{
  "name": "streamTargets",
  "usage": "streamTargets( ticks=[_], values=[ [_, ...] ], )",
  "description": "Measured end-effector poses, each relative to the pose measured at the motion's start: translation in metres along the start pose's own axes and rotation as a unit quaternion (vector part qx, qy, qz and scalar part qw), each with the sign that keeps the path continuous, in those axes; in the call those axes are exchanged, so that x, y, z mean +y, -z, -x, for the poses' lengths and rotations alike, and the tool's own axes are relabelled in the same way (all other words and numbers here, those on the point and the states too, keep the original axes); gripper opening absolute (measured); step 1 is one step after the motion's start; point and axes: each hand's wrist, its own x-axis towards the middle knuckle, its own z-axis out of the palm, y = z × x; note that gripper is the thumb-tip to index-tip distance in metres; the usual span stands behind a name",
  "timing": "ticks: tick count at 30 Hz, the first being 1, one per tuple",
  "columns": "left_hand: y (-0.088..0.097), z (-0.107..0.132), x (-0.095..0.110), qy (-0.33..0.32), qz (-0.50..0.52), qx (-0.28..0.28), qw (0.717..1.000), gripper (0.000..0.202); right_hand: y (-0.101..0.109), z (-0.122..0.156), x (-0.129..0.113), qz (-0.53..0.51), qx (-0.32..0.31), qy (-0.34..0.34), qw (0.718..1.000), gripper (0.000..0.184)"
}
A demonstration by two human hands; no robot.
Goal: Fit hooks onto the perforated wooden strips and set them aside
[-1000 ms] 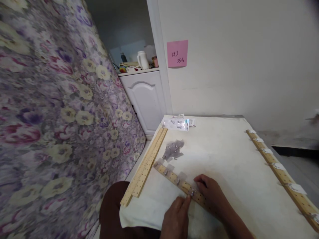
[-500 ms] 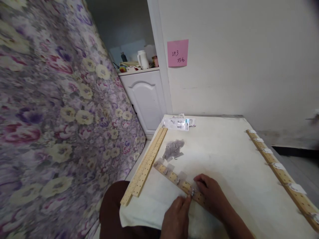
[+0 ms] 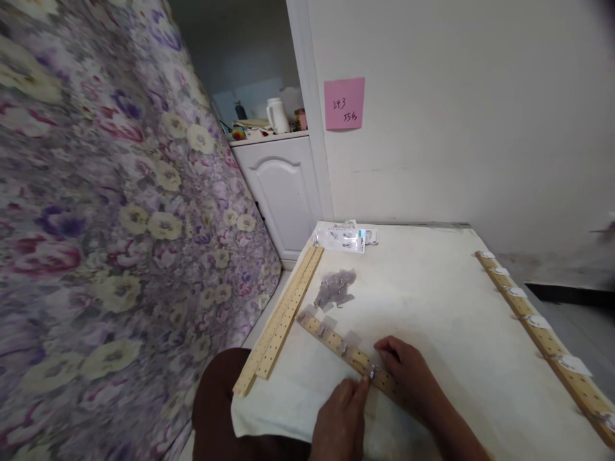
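A pale wooden strip (image 3: 331,339) with rows of holes lies slantwise on the cloth-covered table. Several small metal hooks with clear plastic pieces sit along it. My left hand (image 3: 342,413) is closed, its fingertips pinching at a metal hook (image 3: 372,372) on the strip's near part. Across the strip's right end lies my right hand (image 3: 406,368), fingers curled together just beyond that hook; what they hold, if anything, is hidden. A loose pile of hooks in clear plastic (image 3: 335,288) lies past the strip's far end.
Two more perforated wooden strips (image 3: 283,314) lie along the table's left edge. On the right edge is a strip (image 3: 542,339) carrying hooks with white cards. Clear packaging (image 3: 340,239) rests at the back. A floral curtain (image 3: 120,224) hangs on the left; a wall stands behind.
Both hands keep practically the same place and grip at the strip. The whole view has shifted very slightly.
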Motion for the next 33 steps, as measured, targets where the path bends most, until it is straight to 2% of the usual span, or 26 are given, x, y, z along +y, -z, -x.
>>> streamTargets(
  ticks=[17, 29, 33],
  values=[
    [-0.0008, -0.0004, 0.0003, -0.005, 0.006, 0.026, 1.0, 0.062, -0.0004, 0.0005, -0.0016, 0.006, 0.002, 0.006, 1.0, 0.023],
    [0.0024, -0.0018, 0.0031, -0.007, 0.003, 0.027, 1.0, 0.054, 0.0014, 0.003, -0.0048, 0.002, 0.007, 0.014, 1.0, 0.023],
    [0.0038, -0.0028, 0.0048, 0.004, -0.016, 0.007, 1.0, 0.054, 0.0009, 0.0029, -0.0037, 0.003, 0.009, 0.018, 1.0, 0.022]
  ],
)
